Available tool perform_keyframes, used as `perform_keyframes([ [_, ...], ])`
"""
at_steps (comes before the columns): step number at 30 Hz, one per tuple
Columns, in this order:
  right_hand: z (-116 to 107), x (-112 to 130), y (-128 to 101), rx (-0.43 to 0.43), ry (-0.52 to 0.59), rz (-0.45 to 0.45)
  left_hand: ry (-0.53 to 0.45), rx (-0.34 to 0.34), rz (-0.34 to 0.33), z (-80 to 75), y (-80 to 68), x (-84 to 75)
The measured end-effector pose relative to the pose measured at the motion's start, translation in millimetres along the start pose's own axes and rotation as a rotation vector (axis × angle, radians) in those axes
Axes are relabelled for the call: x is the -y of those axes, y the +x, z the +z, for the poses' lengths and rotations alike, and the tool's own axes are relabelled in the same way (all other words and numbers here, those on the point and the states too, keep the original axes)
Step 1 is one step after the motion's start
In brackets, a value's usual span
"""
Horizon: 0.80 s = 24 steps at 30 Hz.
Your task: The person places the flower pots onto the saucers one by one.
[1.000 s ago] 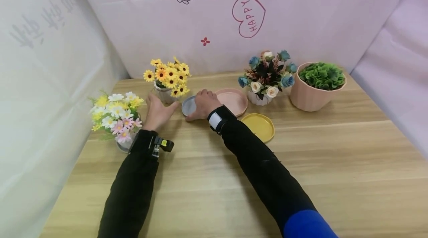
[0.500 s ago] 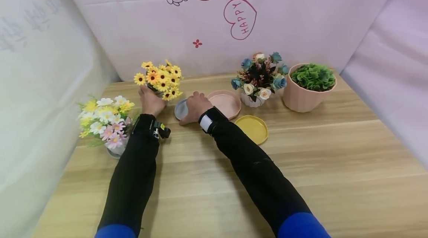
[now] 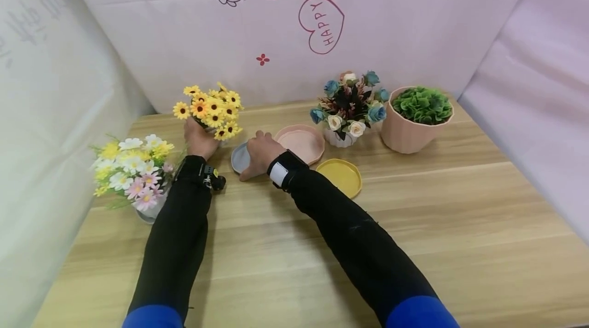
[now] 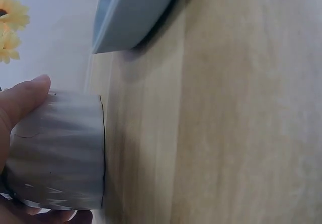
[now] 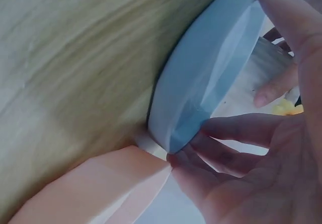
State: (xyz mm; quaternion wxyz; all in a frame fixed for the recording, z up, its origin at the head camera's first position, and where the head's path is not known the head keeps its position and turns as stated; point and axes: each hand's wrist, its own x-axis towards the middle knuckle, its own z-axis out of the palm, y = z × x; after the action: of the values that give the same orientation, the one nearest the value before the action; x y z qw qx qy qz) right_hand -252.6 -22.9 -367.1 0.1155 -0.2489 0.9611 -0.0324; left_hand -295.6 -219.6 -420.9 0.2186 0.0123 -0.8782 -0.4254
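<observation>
My left hand [image 3: 200, 139] grips the white ribbed pot [image 4: 60, 148] of yellow daisy-like flowers [image 3: 212, 111]. In the left wrist view, its thumb lies along one side of the pot and its fingers wrap the other. Whether the pot's base touches the table cannot be told. Just right of it, my right hand [image 3: 262, 154] holds a blue-grey saucer [image 3: 239, 158] across its rim. Seen from the right wrist, the thumb is at one end of this saucer [image 5: 201, 78] and the fingertips are at the other. The saucer appears to rest on the wooden table.
A pink oval saucer [image 3: 301, 141] lies beside the right hand, with a yellow saucer [image 3: 342, 177] nearer. Behind stand a pot of blue and cream roses [image 3: 349, 108] and a pink planter [image 3: 405, 131] with greenery. White and pink flowers [image 3: 138, 169] stand left of the left forearm.
My left hand has closed round the yellow flowers' pot, which it stood beside a second ago. The right hand stays at the blue-grey saucer. The head view has shifted slightly right.
</observation>
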Motion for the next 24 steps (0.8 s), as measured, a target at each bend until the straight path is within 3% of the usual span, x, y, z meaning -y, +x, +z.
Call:
perform_keyframes([
  [2,-2,1,-3,0.012,0.004,-0.008,0.005,0.011,-0.005,-6.8,-6.6,-18.6],
  [4,-4,2,-7,0.021,0.014,-0.016,0.013,0.029,-0.036,-9.1,-8.7,-24.6],
  [7,-5,5,-14,0.037,0.026,-0.030,0.000,0.052,-0.057,-9.5,-4.5,-18.0],
  [15,0,5,-31,0.024,0.034,-0.085,-0.001,0.088,-0.142,-12.5,-3.0,-18.6],
  [24,6,-4,-57,0.023,0.002,-0.145,0.012,0.104,-0.141,-11.9,-4.0,-19.7],
])
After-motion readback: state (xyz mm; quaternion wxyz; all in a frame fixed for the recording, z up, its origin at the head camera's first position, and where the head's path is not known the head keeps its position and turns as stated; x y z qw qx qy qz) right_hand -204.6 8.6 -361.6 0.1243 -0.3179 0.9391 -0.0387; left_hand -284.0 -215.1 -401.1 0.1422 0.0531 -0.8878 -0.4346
